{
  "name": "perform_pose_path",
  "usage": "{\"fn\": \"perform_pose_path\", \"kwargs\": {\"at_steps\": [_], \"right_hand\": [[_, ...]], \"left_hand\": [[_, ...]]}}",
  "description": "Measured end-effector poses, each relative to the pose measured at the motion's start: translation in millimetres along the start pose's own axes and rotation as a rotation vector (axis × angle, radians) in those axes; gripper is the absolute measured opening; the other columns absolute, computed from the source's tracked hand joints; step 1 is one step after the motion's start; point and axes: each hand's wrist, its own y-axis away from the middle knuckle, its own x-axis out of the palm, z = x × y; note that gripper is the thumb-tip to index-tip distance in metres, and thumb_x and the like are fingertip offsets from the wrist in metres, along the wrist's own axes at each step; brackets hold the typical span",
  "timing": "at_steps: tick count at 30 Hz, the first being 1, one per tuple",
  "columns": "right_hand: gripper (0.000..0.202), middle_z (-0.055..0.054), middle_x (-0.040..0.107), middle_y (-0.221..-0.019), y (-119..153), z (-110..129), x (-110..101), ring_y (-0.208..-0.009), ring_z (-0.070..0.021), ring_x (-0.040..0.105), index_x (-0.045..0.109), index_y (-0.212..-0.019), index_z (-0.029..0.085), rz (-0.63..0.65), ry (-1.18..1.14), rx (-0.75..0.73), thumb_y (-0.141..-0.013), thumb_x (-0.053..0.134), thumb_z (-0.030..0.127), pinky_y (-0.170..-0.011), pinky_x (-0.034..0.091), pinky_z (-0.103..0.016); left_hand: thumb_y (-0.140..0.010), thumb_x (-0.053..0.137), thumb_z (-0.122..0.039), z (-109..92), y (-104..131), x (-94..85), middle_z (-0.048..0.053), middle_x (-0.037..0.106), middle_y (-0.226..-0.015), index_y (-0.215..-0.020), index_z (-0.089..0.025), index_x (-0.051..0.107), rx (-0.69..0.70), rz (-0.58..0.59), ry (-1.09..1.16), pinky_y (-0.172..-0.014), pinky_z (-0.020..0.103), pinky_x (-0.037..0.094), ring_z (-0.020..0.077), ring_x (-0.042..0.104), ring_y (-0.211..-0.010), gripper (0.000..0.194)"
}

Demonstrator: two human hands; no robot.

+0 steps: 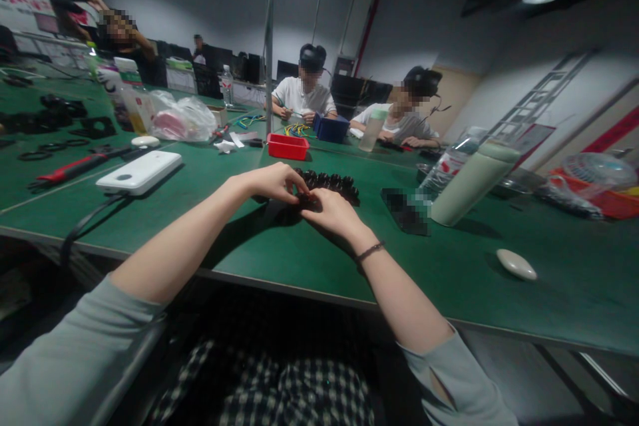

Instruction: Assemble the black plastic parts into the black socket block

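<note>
Both hands meet over the green table, in the middle of the head view. My left hand (282,181) is closed, thumb and fingers pinched on a small dark part. Beside it, my right hand (329,208) closes its thumb and fingers round the same spot; a dark band circles that wrist. The fingers partly hide what lies between them. Just behind the hands sits a row of shiny black pieces (332,181), close to the fingers. A red tray (288,146) stands farther back, apart from the hands.
On the left of the green table (319,266) lie a white power bank (140,173) with a cable and a red-black tool (74,170). To the right are a phone (405,211), a green bottle (474,183) and a white oval object (516,264). Two people sit opposite.
</note>
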Motion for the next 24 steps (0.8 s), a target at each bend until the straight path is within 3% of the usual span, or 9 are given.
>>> {"fn": "perform_pose_path", "kwargs": {"at_steps": [24], "right_hand": [[0.034, -0.011, 0.069, -0.114, 0.4, -1.6, 0.9, -0.102, -0.0231, 0.066, 0.063, -0.112, 0.016, -0.010, -0.033, -0.006, -0.084, 0.068, 0.035, -0.083, 0.051, -0.032]], "left_hand": [[-0.073, 0.071, -0.017, 7.5, -1.1, 3.8, 0.005, 0.075, -0.101, -0.110, -0.017, 0.072, 0.026, 0.009, -0.018, -0.071, 0.021, 0.050, 0.0135, 0.067, -0.078, 0.037]]}}
